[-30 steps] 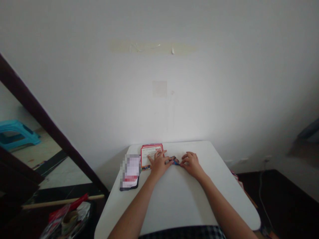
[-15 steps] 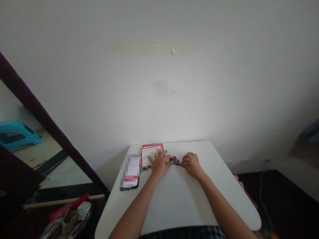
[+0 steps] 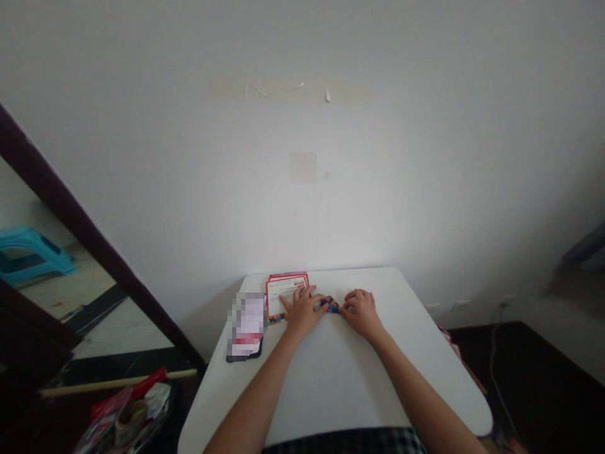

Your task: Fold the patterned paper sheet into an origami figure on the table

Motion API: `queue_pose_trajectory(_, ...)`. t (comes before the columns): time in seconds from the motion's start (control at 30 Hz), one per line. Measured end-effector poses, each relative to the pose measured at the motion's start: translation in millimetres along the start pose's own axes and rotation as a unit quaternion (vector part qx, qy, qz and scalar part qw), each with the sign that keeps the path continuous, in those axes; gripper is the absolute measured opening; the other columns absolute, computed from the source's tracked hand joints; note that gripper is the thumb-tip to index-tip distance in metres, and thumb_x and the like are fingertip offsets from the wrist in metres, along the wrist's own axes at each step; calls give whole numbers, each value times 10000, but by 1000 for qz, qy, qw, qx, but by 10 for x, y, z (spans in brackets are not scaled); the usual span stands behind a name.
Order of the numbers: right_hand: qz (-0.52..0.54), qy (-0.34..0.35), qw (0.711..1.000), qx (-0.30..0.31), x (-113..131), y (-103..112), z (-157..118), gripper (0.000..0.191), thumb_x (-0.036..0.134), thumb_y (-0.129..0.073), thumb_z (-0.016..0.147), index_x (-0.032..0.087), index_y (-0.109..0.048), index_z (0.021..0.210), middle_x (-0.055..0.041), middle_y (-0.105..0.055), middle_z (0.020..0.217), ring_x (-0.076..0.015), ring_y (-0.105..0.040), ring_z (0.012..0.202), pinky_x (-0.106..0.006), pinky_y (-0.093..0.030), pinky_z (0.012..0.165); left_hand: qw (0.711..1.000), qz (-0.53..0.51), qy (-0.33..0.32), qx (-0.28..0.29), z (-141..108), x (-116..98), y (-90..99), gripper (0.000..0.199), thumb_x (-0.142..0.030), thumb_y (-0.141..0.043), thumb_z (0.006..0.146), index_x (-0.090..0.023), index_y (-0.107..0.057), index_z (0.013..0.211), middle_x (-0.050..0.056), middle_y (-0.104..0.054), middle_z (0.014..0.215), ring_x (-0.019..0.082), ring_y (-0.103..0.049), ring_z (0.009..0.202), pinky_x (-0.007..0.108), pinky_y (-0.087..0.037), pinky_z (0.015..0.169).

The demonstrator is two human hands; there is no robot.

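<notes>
Between my hands a small dark, multicoloured piece, apparently folded paper point(image 3: 333, 305), lies low over the white table point(image 3: 340, 378). My left hand point(image 3: 302, 309) pinches its left end between thumb and finger, while the other fingers spread over a stack of red-edged printed cards point(image 3: 280, 293). My right hand point(image 3: 362, 311) has its fingers curled, with the tips closed on the piece's right end. The fingers partly cover the piece, so its full shape is hidden.
A phone point(image 3: 246, 328), its screen blurred out, lies left of the cards. The table stands against a white wall point(image 3: 359, 208). On the floor at left are a bin with rubbish point(image 3: 137, 410) and, past a dark frame, a blue stool point(image 3: 35, 252).
Both hands stay nearly in place on the coloured piece, with only slight finger movement. The whole view has shifted a little.
</notes>
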State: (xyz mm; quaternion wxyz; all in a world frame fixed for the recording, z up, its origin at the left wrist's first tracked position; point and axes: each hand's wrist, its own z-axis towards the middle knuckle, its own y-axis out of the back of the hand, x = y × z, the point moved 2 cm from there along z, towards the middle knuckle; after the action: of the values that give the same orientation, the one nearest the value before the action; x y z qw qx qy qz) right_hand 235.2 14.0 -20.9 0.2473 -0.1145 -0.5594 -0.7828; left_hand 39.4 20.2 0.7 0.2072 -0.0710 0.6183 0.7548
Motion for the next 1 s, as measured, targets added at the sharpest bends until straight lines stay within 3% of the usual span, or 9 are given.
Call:
queue_pose_trajectory(0.13, -9, -24, 1000, 12, 50, 2, -4, 202, 424, -634, 830, 263, -722, 746, -32, -633, 1077, -244, -475, 1149, -537, -168, 1115, 1000, 5, 0, -3, -3, -17, 7, 254, -561, -581, 831, -472, -682, 1047, -57, -507, 1428, 341, -309, 1349, 798, 28, 1027)
queue_pose_trajectory(0.7, -39, -46, 998, 12, 138, -13, 1, 388, 517, -488, 910, 237, -705, 751, -64, -615, 1084, -264, -450, 1164, -554, -184, 1104, 1000, 0, 4, -6, 20, -74, -3, 220, -517, -617, 821, -447, -689, 1016, -50, -523, 1411, 350, -304, 1350, 823, 29, 997)
queue_pose_trajectory(0.87, -56, -49, 997, -4, 183, -16, -18, 342, 504, -509, 902, 240, -694, 786, -65, -604, 1077, -263, -450, 1160, -552, -177, 1108, 1000, 5, 12, 2, 14, -95, 10, 225, -502, -617, 824, -439, -684, 1030, -45, -510, 1426, 347, -289, 1360, 815, 29, 1007)
queue_pose_trajectory(1.0, -63, -44, 997, -7, 203, 15, -41, 231, 469, -555, 883, 289, -685, 947, -52, -589, 1122, -260, -449, 1157, -542, -207, 1092, 1000, 10, 10, 7, 13, -101, 13, 229, -492, -612, 830, -453, -674, 1047, -55, -498, 1435, 351, -273, 1372, 821, 16, 1003)
